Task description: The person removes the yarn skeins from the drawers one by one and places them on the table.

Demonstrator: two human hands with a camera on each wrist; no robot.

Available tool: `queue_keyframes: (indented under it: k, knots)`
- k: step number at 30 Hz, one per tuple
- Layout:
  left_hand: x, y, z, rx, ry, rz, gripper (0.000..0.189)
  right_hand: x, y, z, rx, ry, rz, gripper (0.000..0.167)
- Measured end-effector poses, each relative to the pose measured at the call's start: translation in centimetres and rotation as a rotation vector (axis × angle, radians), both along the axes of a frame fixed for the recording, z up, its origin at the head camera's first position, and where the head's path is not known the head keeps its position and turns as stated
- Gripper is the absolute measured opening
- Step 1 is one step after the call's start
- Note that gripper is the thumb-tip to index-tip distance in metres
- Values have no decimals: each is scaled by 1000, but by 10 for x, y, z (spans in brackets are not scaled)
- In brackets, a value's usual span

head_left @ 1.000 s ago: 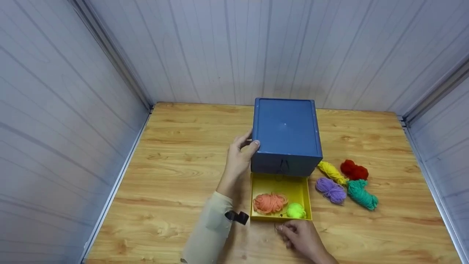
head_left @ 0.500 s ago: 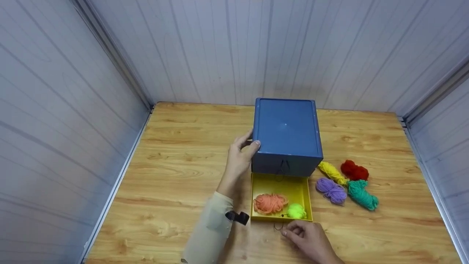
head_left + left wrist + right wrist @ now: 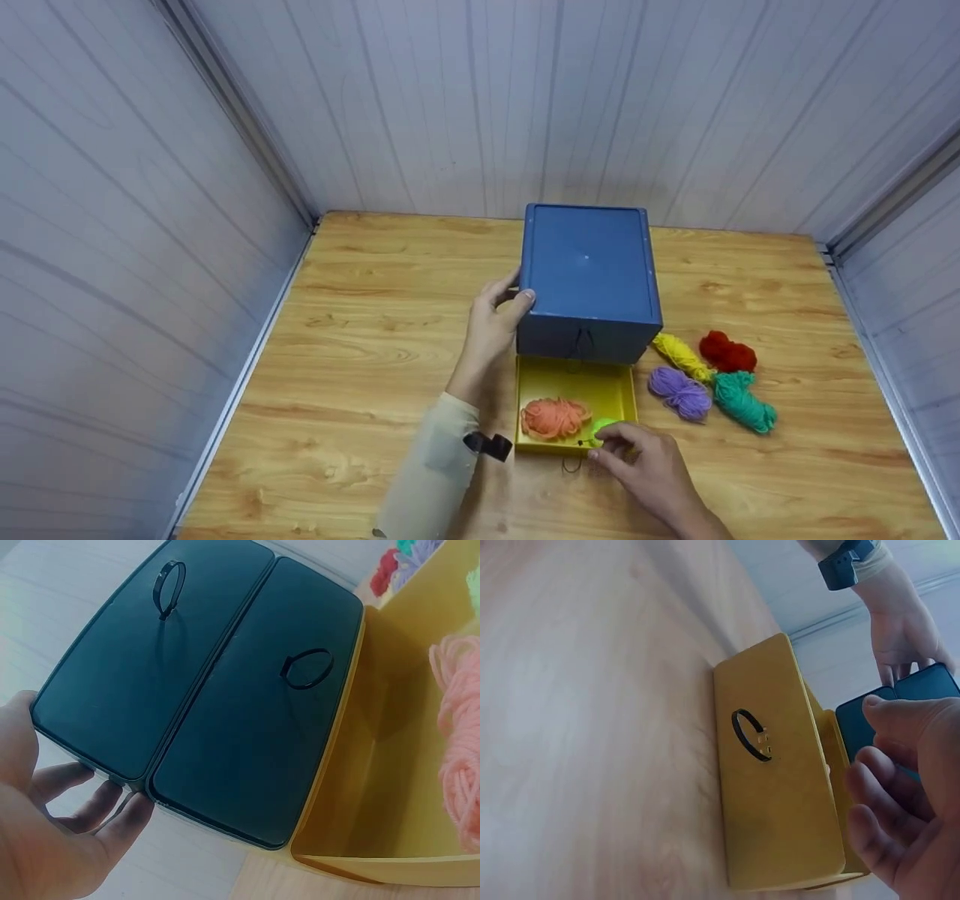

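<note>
My left hand [image 3: 489, 321] holds the blue drawer cabinet [image 3: 589, 262] at its left side, thumb over the top edge and fingers against the side wall. Two dark drawer fronts [image 3: 232, 720] with black loop pulls show in the left wrist view. Below them the yellow drawer [image 3: 615, 379] is pulled out, with a coral yarn skein [image 3: 553, 418] and a lime-green yarn ball [image 3: 600, 429] inside. Over the drawer's front right corner is my right hand [image 3: 652, 466], fingers loosely bent and holding nothing, partly hiding the lime ball. A black loop pull [image 3: 744, 736] sits on the drawer's front.
Right of the cabinet lie yellow yarn [image 3: 682, 356], red yarn [image 3: 727, 352], purple yarn [image 3: 680, 394] and teal yarn [image 3: 744, 403], bunched together on the wooden table [image 3: 360, 337]. Pale panel walls [image 3: 420, 112] enclose the back and both sides.
My right hand has let go of the drawer's loop pull and moved up and right, over the drawer's front edge by the lime yarn ball. The left hand stays on the cabinet.
</note>
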State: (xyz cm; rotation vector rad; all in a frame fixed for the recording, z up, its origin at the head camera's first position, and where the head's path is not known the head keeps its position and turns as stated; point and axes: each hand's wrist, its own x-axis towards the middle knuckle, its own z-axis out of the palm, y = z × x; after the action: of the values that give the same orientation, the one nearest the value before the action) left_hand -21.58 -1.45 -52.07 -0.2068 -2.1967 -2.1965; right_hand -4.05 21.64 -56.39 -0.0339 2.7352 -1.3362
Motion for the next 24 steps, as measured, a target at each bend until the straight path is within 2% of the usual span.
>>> queue_keyframes:
  k: [5,10,17,24]
  knots:
    - [0,1,0,10,0,2,51,-12,-5,-3,47,58,-14,24]
    - [-2,1,1,19,-2,0,52,-29,-10,-11,42,88,-6,34]
    - [-2,-1,2,-24,10,6,52,-51,-14,-22,107,132,108,38]
    - [0,-1,2,-27,6,-3,52,-61,-17,-29,131,141,203,40]
